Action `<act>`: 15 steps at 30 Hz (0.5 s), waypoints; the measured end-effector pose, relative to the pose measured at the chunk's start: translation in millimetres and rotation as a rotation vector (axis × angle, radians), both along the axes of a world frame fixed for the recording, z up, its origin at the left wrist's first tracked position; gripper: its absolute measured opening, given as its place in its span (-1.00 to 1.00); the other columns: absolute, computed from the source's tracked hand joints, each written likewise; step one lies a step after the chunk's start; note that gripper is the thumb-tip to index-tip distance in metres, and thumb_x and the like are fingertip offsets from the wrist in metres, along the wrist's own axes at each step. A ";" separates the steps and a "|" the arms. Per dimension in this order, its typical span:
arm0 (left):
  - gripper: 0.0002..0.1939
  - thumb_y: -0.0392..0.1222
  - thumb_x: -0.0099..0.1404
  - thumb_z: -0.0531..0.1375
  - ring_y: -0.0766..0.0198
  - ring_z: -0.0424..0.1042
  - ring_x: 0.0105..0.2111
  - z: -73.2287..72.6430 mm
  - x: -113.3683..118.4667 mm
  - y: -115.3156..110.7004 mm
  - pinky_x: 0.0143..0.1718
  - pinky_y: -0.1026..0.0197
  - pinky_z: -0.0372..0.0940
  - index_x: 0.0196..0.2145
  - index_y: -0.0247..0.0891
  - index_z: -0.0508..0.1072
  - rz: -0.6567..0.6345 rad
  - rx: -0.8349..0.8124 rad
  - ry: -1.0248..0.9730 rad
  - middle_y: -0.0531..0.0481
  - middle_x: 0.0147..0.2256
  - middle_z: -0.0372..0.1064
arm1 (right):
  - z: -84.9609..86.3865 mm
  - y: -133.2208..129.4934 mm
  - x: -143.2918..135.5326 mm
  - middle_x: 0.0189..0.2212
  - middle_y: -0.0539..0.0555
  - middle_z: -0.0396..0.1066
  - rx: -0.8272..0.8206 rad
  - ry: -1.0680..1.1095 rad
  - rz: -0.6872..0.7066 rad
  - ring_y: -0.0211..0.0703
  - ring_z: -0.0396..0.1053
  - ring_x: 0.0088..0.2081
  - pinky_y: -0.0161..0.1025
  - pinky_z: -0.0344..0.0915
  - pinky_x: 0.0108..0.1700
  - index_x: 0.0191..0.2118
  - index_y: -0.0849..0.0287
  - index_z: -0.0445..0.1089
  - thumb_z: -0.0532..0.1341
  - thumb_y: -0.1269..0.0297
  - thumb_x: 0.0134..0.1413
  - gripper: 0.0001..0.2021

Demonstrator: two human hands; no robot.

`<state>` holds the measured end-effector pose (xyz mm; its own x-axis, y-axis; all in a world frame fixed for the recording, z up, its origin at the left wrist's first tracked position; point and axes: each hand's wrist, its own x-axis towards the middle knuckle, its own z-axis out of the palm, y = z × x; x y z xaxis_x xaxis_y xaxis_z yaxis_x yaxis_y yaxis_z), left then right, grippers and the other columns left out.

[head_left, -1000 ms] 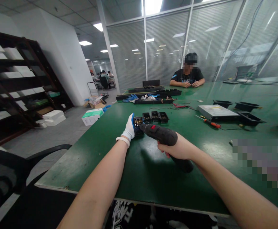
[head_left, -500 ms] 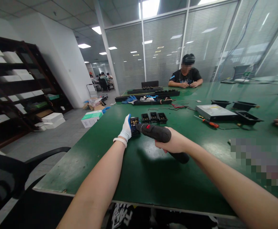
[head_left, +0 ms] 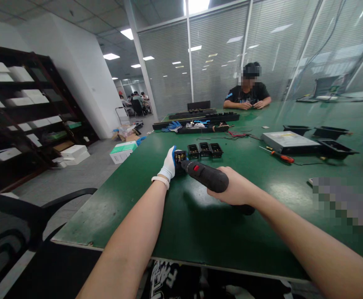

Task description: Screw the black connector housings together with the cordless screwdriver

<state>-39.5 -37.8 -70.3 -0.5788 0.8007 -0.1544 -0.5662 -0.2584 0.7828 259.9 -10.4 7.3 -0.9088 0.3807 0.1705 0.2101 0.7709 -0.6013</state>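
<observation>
My left hand (head_left: 169, 164), in a white and blue glove, grips a small black box (head_left: 180, 158) with brass-coloured metal parts inside. Bare fingers of my right hand (head_left: 231, 185) wrap round the handle of a black cordless screwdriver (head_left: 208, 174) with a red switch on its side. The tool's tip points left into the box or against its near edge; I cannot tell exactly where it touches. Just beyond and to the right, several similar black boxes (head_left: 204, 149) stand in a row on the green table (head_left: 131, 216).
An orange-handled screwdriver (head_left: 283, 157) lies by a grey metal case (head_left: 289, 141) at the right, with black trays (head_left: 337, 147) around it. Long black strips (head_left: 200, 118) and a blue glove (head_left: 173, 126) lie at the back. A person (head_left: 248, 91) sits across the table.
The whole view has shifted slightly, so things appear a little farther right. Both hands keep their holds, with the tool still at the box.
</observation>
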 end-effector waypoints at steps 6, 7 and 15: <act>-0.47 0.38 0.49 0.32 -0.06 0.71 -0.35 5.6 4.6 -1.1 -0.12 -0.04 0.63 -0.28 -0.18 0.62 0.021 -0.043 0.009 -0.10 -0.47 0.58 | 1.3 -5.2 -0.3 -0.51 0.03 0.45 0.050 -0.055 -0.038 -0.11 0.39 -0.46 -0.19 0.19 -0.39 -0.54 0.03 0.27 0.47 0.34 0.06 -0.64; -0.47 0.38 0.49 0.32 -0.07 0.71 -0.35 6.3 5.2 -1.4 -0.12 -0.04 0.63 -0.27 -0.18 0.62 0.022 -0.045 0.009 -0.10 -0.48 0.58 | 1.4 -5.2 -0.3 -0.51 0.03 0.46 0.054 -0.060 -0.037 -0.10 0.39 -0.45 -0.19 0.19 -0.38 -0.53 0.03 0.28 0.47 0.34 0.07 -0.64; -0.49 0.35 0.46 0.36 -0.08 0.72 -0.35 8.1 6.6 -1.8 -0.12 -0.06 0.64 -0.24 -0.21 0.62 0.030 -0.050 0.002 -0.12 -0.45 0.60 | -0.7 -4.8 -1.1 -0.49 0.06 0.47 0.053 -0.059 -0.017 -0.08 0.40 -0.43 -0.18 0.19 -0.35 -0.51 0.04 0.29 0.46 0.33 0.11 -0.66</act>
<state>-32.9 -39.7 -62.2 -0.6030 0.7742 -0.1924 -0.5568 -0.2358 0.7965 258.8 -15.2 6.6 -0.9114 0.3878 0.1376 0.2569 0.7975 -0.5459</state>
